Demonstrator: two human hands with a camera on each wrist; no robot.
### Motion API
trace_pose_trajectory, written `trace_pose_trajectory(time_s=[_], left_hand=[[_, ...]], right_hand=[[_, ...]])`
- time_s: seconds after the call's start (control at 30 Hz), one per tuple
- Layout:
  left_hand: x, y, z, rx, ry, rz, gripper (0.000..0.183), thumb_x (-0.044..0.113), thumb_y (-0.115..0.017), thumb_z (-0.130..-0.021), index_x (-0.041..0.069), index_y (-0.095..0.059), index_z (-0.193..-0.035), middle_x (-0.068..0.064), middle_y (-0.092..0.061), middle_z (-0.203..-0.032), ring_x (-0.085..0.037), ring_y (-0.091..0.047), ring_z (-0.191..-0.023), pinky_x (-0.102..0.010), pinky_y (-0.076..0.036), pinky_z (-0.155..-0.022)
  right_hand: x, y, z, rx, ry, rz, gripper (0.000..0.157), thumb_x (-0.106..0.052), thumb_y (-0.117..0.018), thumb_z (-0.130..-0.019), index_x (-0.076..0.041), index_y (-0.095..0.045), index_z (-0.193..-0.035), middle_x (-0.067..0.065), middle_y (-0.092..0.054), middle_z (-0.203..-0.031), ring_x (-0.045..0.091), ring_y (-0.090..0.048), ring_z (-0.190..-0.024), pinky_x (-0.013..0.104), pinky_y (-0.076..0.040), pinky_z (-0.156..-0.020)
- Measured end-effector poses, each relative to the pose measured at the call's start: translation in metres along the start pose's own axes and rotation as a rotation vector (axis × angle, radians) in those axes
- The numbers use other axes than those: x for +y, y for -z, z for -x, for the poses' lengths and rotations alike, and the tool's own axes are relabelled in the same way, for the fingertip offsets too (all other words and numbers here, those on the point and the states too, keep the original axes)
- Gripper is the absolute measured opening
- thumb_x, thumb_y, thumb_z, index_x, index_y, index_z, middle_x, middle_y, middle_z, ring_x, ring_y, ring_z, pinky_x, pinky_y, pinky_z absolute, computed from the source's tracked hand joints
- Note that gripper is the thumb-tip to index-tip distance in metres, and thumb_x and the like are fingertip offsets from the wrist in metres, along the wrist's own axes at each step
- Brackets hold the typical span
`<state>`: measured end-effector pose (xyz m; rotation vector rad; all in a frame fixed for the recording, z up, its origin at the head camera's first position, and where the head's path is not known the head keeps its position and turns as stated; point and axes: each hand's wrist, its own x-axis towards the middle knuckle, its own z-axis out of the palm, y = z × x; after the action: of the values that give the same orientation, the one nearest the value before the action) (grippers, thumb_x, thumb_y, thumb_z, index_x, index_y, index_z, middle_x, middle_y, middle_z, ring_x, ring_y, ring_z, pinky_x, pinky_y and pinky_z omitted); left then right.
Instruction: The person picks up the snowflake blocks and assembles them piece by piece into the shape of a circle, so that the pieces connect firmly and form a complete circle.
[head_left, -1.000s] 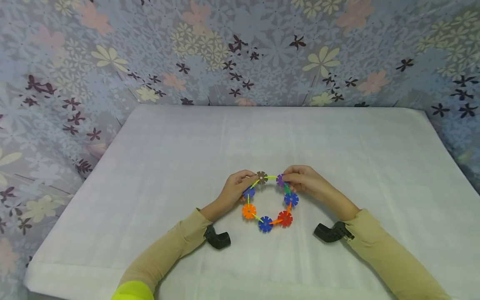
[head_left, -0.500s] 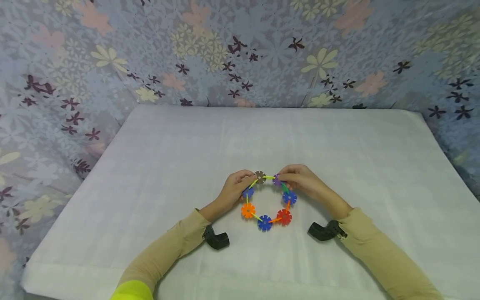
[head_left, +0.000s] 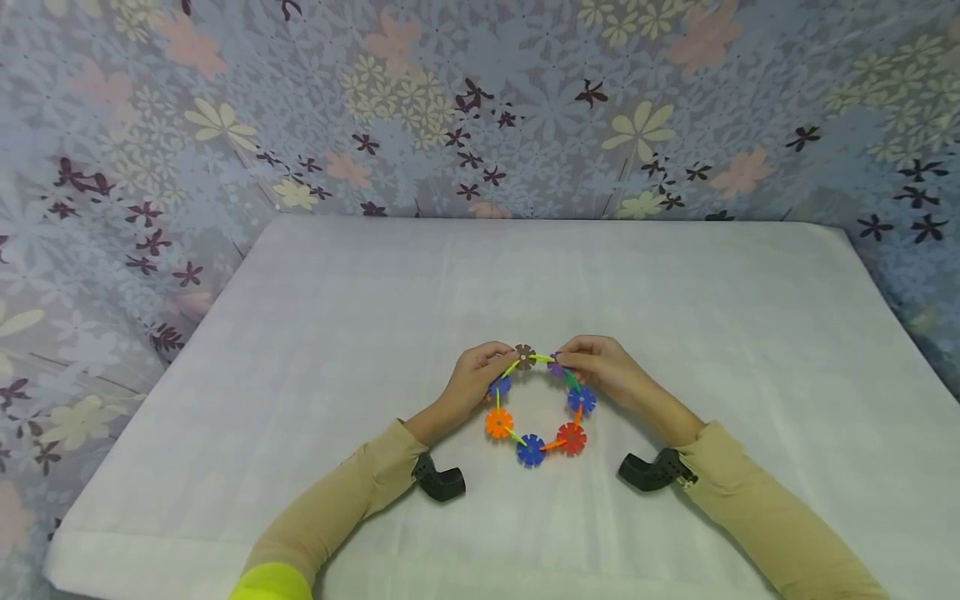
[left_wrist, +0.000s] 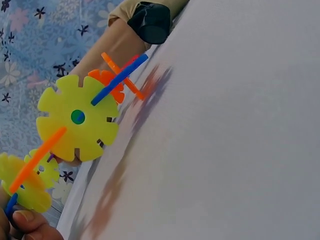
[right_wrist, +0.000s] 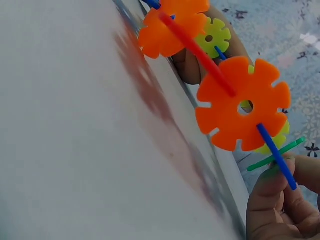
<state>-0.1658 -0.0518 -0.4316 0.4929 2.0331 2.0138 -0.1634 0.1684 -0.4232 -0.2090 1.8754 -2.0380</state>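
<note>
Both hands hold a ring of notched plastic discs, joined edge to edge, with its near side toward the person in the head view. My left hand [head_left: 472, 375] pinches the ring at its upper left, by a blue disc [head_left: 500, 386] and next to the brown disc [head_left: 524, 357]. At the upper right, the thumb and fingers of my right hand [head_left: 607, 367] pinch the purple disc [head_left: 556, 365], partly hiding it. An orange disc [head_left: 498, 423], another blue disc [head_left: 531, 450] and a red disc [head_left: 572, 438] form the lower side. In the left wrist view a yellow disc [left_wrist: 85, 142] is close to the camera.
A white-covered table [head_left: 375, 292] lies beneath the ring, and the ring's shadow falls on it in both wrist views. Flowered fabric [head_left: 420, 100] hangs behind and at the sides. Black wrist mounts [head_left: 442, 483] stick out from both sleeves.
My right hand has shifted slightly left, and its fingers cover more of the purple disc. The left hand keeps its hold, and the ring stays in nearly the same place.
</note>
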Motion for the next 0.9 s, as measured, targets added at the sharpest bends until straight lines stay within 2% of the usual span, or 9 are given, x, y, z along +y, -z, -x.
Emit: trace_pose_trajectory(time_s=[0.3, 0.57, 0.9], left_hand=[[0.023, -0.006, 0.008, -0.008, -0.028, -0.006, 0.019, 0.003, -0.049, -0.091, -0.015, -0.054, -0.093, 0.002, -0.041, -0.051, -0.005, -0.029, -0.038, -0.021, -0.027, -0.038], [0.001, -0.002, 0.000, -0.001, -0.001, -0.005, 0.022, 0.013, -0.053, -0.091, -0.008, -0.059, -0.094, 0.003, -0.041, -0.050, -0.007, -0.030, -0.036, -0.021, -0.029, -0.036], [0.001, -0.003, -0.001, 0.039, 0.022, -0.032, 0.023, 0.019, -0.055, -0.090, -0.004, -0.060, -0.092, 0.004, -0.037, -0.048, -0.008, -0.028, -0.035, -0.022, -0.028, -0.035]], right_hand=[[0.001, -0.003, 0.003, 0.003, -0.015, -0.076, 0.017, 0.000, -0.052, -0.088, -0.009, -0.062, -0.078, 0.000, -0.055, -0.066, 0.009, -0.047, -0.053, 0.020, -0.041, -0.051], [0.001, -0.002, 0.003, -0.005, 0.004, -0.079, 0.016, 0.000, -0.053, -0.088, -0.009, -0.062, -0.079, 0.000, -0.055, -0.066, 0.009, -0.047, -0.053, 0.021, -0.041, -0.051], [-0.001, -0.003, 0.003, 0.028, -0.026, -0.089, 0.014, -0.003, -0.054, -0.088, -0.010, -0.063, -0.079, 0.000, -0.055, -0.067, 0.009, -0.046, -0.053, 0.021, -0.040, -0.051]])
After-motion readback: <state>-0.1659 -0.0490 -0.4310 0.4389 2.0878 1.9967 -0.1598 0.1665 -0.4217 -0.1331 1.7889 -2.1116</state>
